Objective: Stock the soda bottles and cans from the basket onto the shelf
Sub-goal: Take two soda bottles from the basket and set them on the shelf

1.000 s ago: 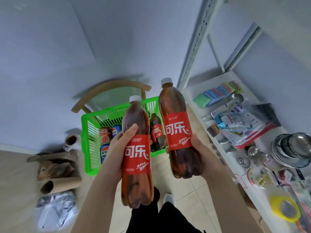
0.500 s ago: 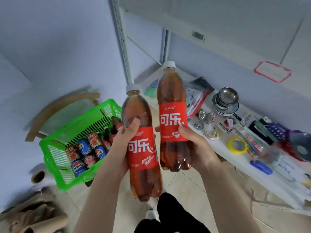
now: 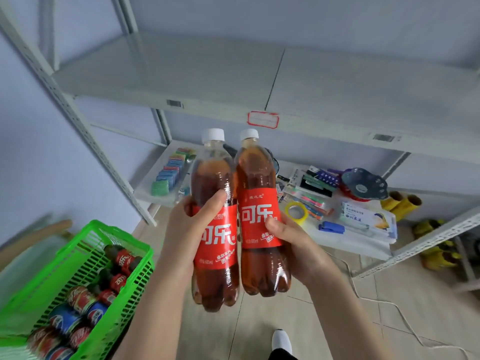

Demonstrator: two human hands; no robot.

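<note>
Green plastic lattice basket (image 3: pixel 78 268), lower left, holds red and blue cans (image 3: pixel 75 307) and small cola bottles lying on their sides. Left hand (image 3: pixel 189 235): fingers curled around the label band of the left bottle (image 3: pixel 215 229), thumb laid across the front. Right hand (image 3: pixel 293 242): wrapped around the right bottle (image 3: pixel 259 216) from its outer side, thumb on the label. Both bottles upright, touching, held in front of the empty grey metal shelf (image 3: pixel 337 81). Judgement: full PET, fairly heavy, walls stiff under pressure, film label smooth and likely slick; mid-body grip at the label suits. Ribbed lobed bases, white screw caps. Lower shelf (image 3: pixel 337 245), right, carries tape roll, stapler, packets.
</note>
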